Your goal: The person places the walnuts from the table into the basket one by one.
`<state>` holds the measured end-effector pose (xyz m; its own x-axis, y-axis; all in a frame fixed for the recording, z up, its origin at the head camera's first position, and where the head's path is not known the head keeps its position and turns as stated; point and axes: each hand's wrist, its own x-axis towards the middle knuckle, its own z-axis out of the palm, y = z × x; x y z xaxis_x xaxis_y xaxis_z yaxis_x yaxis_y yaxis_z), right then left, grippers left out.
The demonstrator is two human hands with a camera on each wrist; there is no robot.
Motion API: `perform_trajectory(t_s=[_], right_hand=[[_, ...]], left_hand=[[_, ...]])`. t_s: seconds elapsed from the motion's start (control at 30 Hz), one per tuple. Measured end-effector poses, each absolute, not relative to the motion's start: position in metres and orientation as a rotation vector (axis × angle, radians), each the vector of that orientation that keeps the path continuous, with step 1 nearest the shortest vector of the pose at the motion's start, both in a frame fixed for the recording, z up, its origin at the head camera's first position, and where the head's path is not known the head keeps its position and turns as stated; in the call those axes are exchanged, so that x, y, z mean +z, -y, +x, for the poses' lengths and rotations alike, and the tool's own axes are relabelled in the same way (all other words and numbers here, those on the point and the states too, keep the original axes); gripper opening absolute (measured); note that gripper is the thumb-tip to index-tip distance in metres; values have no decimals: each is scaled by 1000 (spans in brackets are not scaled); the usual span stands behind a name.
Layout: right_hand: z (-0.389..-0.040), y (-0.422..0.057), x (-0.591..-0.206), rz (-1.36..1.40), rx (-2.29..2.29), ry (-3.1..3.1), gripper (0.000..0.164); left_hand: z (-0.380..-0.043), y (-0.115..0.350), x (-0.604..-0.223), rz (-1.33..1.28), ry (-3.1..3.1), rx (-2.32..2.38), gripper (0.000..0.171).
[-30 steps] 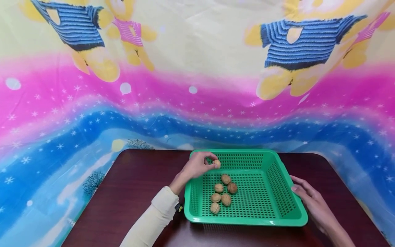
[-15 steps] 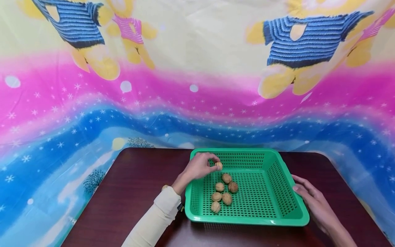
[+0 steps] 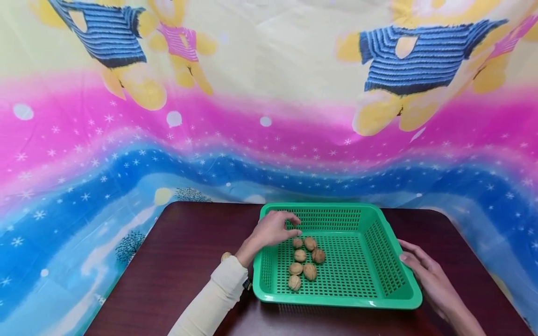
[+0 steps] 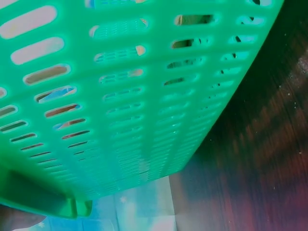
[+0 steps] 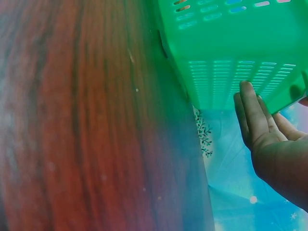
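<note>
Several walnuts (image 3: 310,271) lie in a loose cluster at the left of a green plastic basket (image 3: 336,301). Just above the cluster's far end, inside the basket, is my left hand (image 3: 275,227). Its thumb and fingers are parted, with nothing between them, and a walnut (image 3: 297,243) rests on the basket floor just below the thumb. My right hand (image 3: 430,275) holds the basket's right side, thumb at the rim and fingers along the outer wall. In the right wrist view those fingers (image 5: 255,113) extend against the slotted side. The left hand is mostly hidden behind the basket wall in the left wrist view.
The basket stands on a dark brown wooden table (image 3: 189,242), close to its far edge. Behind the table hangs a colourful cloth (image 3: 269,140) printed with bears and snowflakes.
My left hand has lowered slightly and let go of the walnut it pinched, which now lies in the basket with the others. My right hand stays at the basket's side.
</note>
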<state>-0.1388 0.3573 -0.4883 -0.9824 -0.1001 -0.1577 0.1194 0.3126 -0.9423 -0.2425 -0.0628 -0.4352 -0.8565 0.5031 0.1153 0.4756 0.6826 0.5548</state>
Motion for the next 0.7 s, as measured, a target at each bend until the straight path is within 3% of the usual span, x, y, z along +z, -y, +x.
perform_trajectory(t_s=[0.27,0.7], right_hand=[[-139,-357,-489,-7,-1791,-2369,60],[-139,-357,-490,27,-1729,-2389,67]], left_hand=[[-242,64,-436,827,-2820,991,28],[-236,91,-432,767,-2735,1472,32]])
